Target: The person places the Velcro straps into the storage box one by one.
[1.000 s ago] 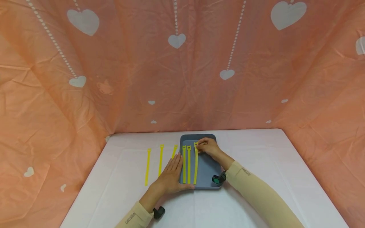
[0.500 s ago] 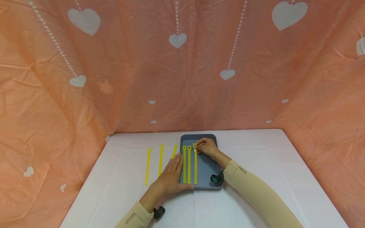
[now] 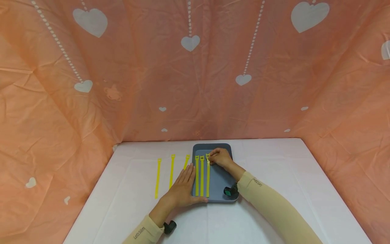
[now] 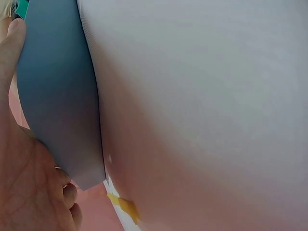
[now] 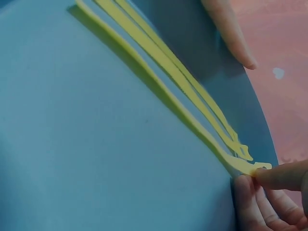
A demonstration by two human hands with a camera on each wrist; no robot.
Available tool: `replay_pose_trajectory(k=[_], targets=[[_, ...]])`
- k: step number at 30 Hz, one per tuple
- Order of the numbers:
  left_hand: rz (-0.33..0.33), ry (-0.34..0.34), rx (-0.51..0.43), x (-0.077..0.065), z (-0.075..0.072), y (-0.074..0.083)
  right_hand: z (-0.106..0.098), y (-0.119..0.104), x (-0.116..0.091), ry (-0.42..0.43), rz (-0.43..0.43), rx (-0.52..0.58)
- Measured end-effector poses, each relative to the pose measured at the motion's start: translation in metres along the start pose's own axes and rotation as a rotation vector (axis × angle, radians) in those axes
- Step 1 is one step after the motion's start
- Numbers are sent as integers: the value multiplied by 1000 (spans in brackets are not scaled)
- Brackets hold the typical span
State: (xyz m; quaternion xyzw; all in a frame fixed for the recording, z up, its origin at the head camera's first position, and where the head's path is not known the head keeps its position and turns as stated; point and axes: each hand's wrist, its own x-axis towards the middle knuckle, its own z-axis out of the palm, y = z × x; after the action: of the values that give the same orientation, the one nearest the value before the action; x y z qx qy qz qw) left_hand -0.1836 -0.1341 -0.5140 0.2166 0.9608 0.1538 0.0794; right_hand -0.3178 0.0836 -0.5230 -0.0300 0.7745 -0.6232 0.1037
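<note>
Head view shows the right hand [image 3: 221, 158], whose grip pinches one yellow strap [image 3: 208, 179] near its twelve o'clock end, inside the grey-blue tray [image 3: 220, 179]. Two other straps [image 3: 202, 179] lie there, at nine o'clock from it. The left hand [image 3: 182, 191] touches the tray at eight o'clock, its fingers straight. Three further straps [image 3: 172, 171] are on the bench [image 3: 274, 189], at nine o'clock.

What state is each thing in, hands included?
Tray: right side up on the table.
Two tray straps: flat, unlooped.
Third tray strap: unlooped, one end pinched.
Three table straps: spaced apart, unlooped where visible.
Left hand: open, touching the tray.
Right hand: pinching the third tray strap.
</note>
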Motion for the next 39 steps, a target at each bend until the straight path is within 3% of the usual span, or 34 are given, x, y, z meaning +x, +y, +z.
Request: replay_pose_trajectory(k=[14,21,28,39], targets=[[-6,8,-13,1,0,0,5,3,-1,51,-26,-109],[12,33,-40,2,6,-3,6,0,-2,44,-39,-114],[-5,6,-12,0,-1,1,6,1,-2,31,-44,-101],[-7,12,-3,1,0,1,5,2,-3,33,-46,-99]])
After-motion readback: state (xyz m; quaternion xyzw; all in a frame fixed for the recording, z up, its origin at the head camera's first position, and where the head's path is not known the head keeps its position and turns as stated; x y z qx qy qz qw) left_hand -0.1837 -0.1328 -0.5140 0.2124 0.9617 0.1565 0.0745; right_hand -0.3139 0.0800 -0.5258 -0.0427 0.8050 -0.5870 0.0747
